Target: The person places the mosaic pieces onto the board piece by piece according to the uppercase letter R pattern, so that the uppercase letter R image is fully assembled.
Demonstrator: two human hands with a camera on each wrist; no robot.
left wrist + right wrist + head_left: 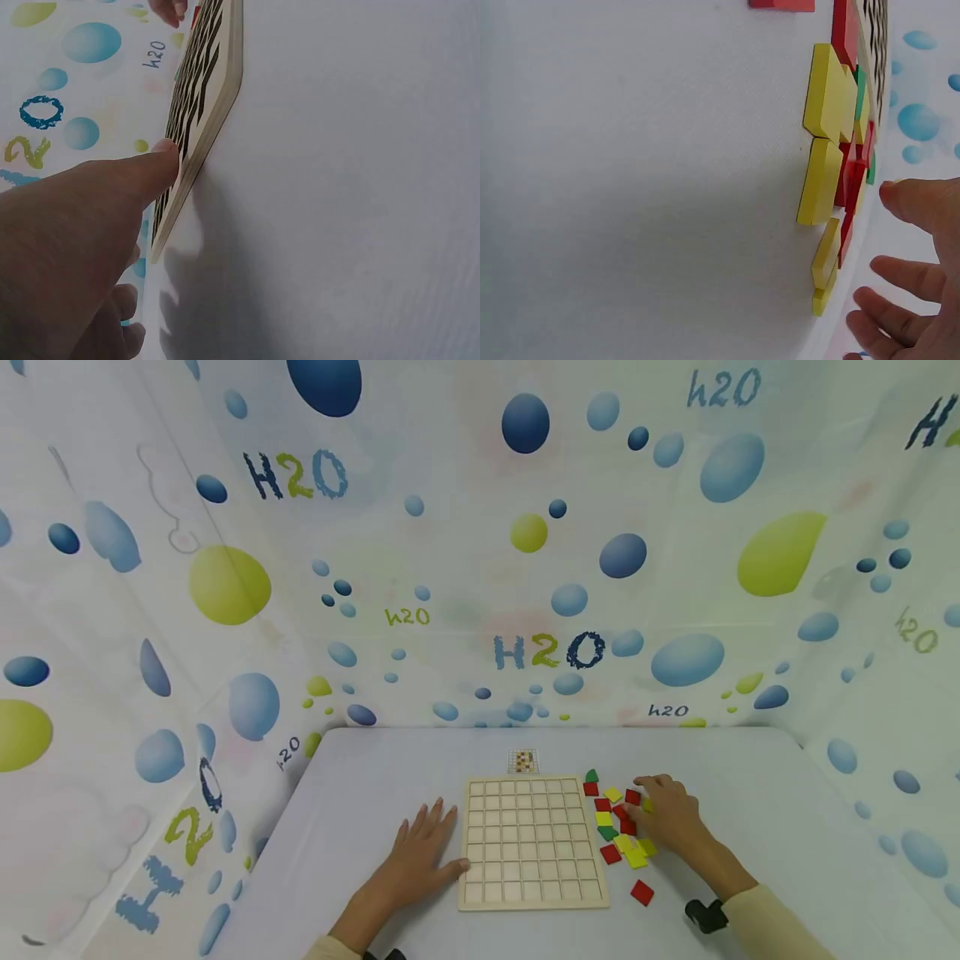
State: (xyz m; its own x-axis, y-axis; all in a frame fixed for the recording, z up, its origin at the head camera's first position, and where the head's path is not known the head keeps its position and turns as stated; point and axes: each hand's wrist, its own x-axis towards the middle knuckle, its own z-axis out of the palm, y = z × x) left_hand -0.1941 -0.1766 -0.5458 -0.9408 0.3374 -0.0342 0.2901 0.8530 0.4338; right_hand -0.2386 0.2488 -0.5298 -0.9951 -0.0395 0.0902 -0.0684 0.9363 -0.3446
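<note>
A square wooden grid board (532, 907) with rows of recessed cells lies on the table. My left hand (420, 856) is spread flat to its left, with the thumb (161, 161) resting on the board's edge. Above the loose tiles right of the board, my right hand (671, 814) has its thumb and fingers apart and holds nothing. Beneath and beside that hand are several flat tiles: red ones (611, 854), yellow ones (821, 181) and green ones (607, 832). Some of them overlap. One red tile (642, 892) lies apart, nearer to me.
Behind the board lies a small card (523, 761) printed with a coloured grid pattern. The white table (390, 756) meets a curtain (465, 568) with blue and green drops at the back and sides. A black strap (705, 916) is on my right wrist.
</note>
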